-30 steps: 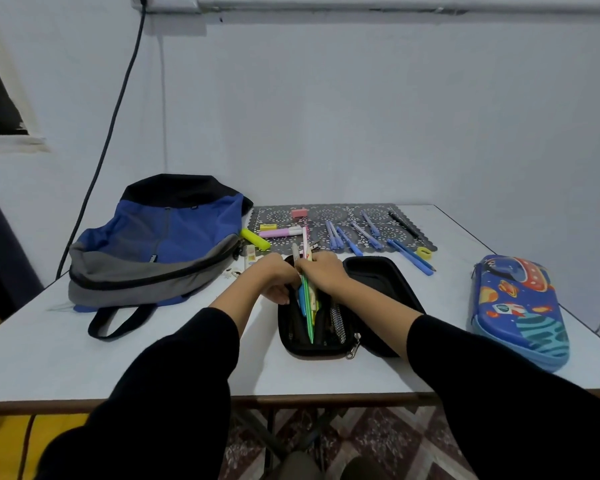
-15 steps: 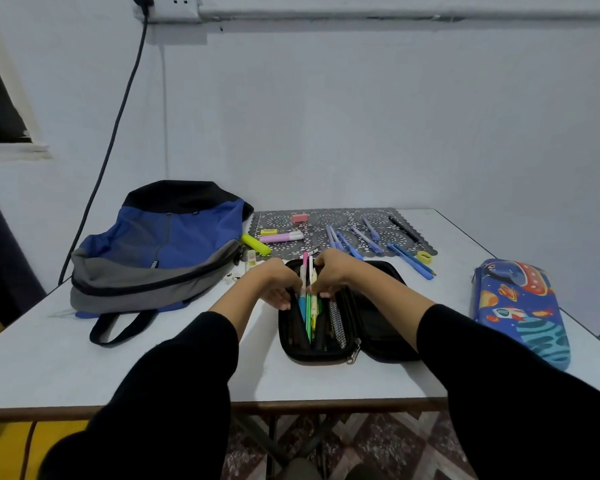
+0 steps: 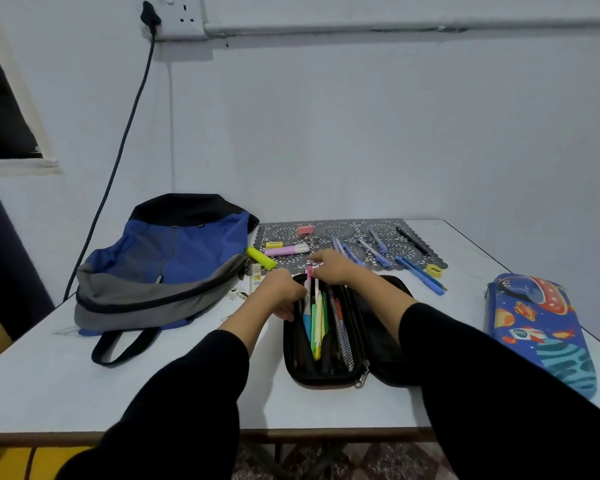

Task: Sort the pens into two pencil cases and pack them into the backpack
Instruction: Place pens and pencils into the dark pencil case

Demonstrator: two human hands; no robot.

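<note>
the step in hand looks like seating a bundle of coloured pens lengthwise in the open black pencil case, which lies unzipped at the near middle of the table; to do it well, the pens should be pressed down flat and parallel so their far tips drop below the rim, because the pink-capped one stands proud at the far end and would likely foul the zip. keep the case pinned while pushing, and leave room for the lid half to fold over. the left hand reaches in from the near left, knuckles up, its fingers curled down over the case's left wall at the far end, gripping it. the right hand comes across from the right, wrist low over the case, fingertips bunched on the pens' far ends, apparently pinching them, though the exact contact is too small to tell. more blue pens lie loose on the patterned mat behind, the closed rocket-print pencil case sits well apart on the right, and the backpack slumps on the left, zipped
</note>
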